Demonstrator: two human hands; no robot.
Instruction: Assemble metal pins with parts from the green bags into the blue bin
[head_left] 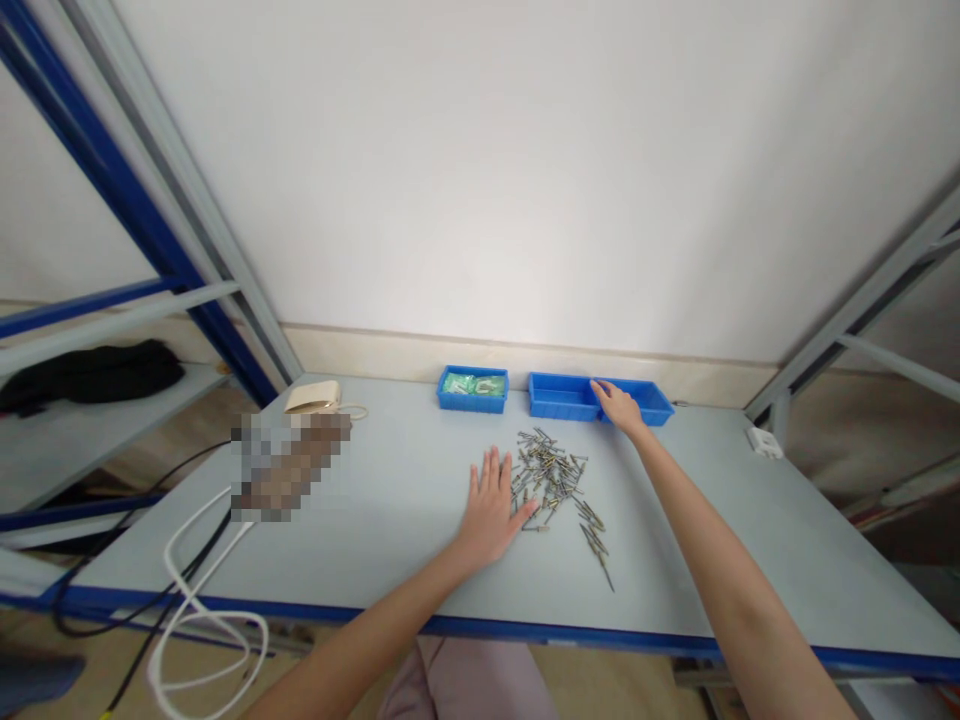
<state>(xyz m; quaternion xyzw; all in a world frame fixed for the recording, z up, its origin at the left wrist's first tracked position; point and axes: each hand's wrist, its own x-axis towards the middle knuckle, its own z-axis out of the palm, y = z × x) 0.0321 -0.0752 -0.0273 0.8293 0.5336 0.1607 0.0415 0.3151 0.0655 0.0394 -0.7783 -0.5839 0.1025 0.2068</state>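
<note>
On the pale workbench [390, 500], we find the thin metal pins [555, 475] spread in a loose heap, and we can see none in the two joined blue plastic bins [562, 397]. Our left hand [491, 510] lies flat and open, its thumb just beside the heap, holding nothing. Our right hand [619, 405] rests over the bins' shared rim; we cannot tell whether it grips. A third blue bin [472, 403] holds shiny green bags [465, 382].
</note>
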